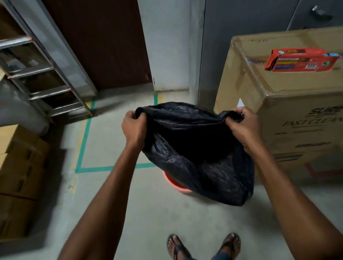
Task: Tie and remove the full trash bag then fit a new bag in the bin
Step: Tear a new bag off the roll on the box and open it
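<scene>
Gripping the black trash bag (197, 158) by its rim, we are holding its mouth stretched wide between both hands. Our left hand (134, 129) is curling its fingers round the bag's left edge, bunching the plastic in a fist; our right hand (240, 126) is clutching the right edge in the same way. The bag is hanging in front of us and draping over a red bin (175, 183), of which only a curved slice of rim is showing at the bag's lower left. Whether the bag's bottom is reaching inside the bin, we cannot tell.

A large cardboard box (303, 104) is standing just to the right of the bag, with a red packet (303, 60) lying on top. A metal ladder (46, 76) is leaning at the upper left, and stacked cartons (15, 172) are sitting along the left side. Green tape (84, 139) is marking lines on the concrete floor (150, 209). Our sandalled feet (177, 247) are showing at the bottom edge.
</scene>
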{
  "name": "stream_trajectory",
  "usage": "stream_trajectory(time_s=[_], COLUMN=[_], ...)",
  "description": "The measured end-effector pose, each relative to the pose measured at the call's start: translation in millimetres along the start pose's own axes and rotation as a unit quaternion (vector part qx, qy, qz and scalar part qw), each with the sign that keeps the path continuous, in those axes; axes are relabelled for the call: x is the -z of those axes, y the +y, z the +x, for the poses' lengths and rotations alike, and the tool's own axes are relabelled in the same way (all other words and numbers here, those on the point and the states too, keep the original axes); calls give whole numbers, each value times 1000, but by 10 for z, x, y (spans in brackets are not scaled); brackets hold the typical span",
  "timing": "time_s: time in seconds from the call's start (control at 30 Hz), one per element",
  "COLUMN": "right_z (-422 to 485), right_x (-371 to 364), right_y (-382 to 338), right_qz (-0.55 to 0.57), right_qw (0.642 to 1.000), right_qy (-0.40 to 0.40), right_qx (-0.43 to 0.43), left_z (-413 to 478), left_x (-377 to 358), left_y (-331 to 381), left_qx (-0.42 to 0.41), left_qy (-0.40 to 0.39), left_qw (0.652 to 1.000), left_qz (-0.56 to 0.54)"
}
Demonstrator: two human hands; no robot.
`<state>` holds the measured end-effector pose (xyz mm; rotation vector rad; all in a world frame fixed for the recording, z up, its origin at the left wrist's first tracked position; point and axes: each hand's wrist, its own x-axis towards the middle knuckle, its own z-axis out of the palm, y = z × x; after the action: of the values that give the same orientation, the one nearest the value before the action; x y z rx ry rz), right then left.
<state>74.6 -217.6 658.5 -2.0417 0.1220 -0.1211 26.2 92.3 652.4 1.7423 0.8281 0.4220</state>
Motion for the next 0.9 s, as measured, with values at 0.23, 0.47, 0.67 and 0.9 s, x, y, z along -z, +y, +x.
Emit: stream_trajectory(time_s=[0.23, 0.47, 0.67, 0.9], right_z=[-20, -41, -90, -27], right_x=[35, -1, -8, -35], right_y=[133, 366, 580, 797], right_qz=[-104, -65, -30, -20], right_qw=[993, 993, 993, 991], right_qy=[44, 83, 95, 100], right_qx=[33, -50, -59, -86], left_z=[183, 326, 385, 433], left_x=[67, 166, 246, 134], left_y=[-258, -559, -675, -695], left_qx=[-258, -246, -171, 85], left_qy=[-11, 62, 14, -50], left_qw=[885, 883, 909, 995], left_qz=[387, 395, 380, 14])
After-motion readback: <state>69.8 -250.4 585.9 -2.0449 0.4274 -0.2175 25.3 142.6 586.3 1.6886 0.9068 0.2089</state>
